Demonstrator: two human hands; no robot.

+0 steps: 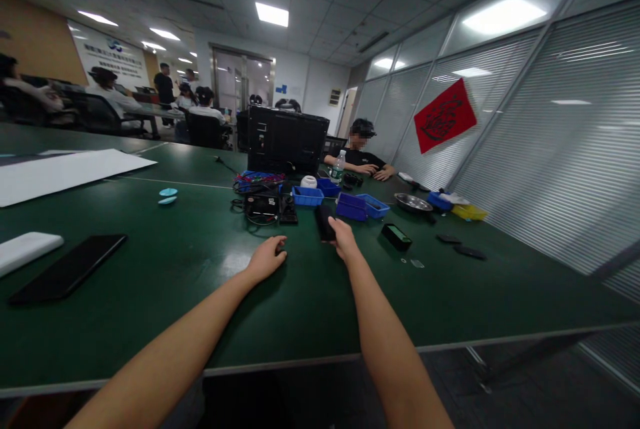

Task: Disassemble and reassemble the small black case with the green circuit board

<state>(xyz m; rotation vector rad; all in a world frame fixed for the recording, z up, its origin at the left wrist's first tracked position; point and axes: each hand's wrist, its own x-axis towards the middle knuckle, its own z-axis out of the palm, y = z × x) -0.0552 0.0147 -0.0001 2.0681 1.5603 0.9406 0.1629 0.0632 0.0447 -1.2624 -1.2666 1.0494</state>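
Both my arms reach out over a dark green table (200,296). My left hand (267,257) rests on the table top with its fingers curled and close together; what lies under them is hidden. My right hand (343,237) is closed round the near end of a black phone-like device (325,222) that lies on the table. Just beyond are blue plastic bins (356,206) and a tangle of black gear with cables (265,206).
A black tablet (67,268) and a white pad (25,249) lie at the left. A black monitor (286,140), a small black box (397,236), a metal dish (413,202) and flat dark pieces (457,246) stand farther off. A person sits at the far side; others sit at the back left.
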